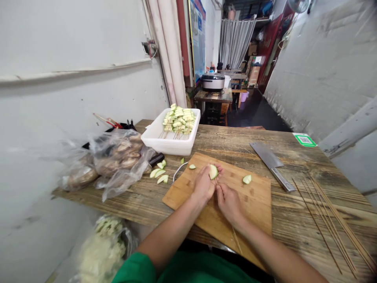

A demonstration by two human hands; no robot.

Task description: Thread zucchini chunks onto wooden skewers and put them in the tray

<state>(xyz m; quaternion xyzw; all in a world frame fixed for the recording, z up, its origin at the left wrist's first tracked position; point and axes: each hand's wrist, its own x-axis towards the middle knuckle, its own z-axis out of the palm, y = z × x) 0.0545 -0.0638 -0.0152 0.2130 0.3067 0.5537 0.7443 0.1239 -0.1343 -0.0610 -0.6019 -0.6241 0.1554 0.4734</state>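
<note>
My left hand (204, 184) pinches a pale green vegetable slice (213, 171) over the wooden cutting board (253, 204). My right hand (228, 200) is closed round a thin bamboo skewer (235, 237) whose tip points at that slice. Another slice (246, 179) lies on the board to the right, and a small one (192, 166) sits near its far left corner. Several loose slices (159, 173) rest on the table left of the board.
A white tray (172, 143) of skewered slices stands behind the board. A cleaver (272, 163) lies to the right, with several bare skewers (330, 220) beyond it. Plastic bags of mushrooms (112, 161) fill the table's left end. Walls close in on both sides.
</note>
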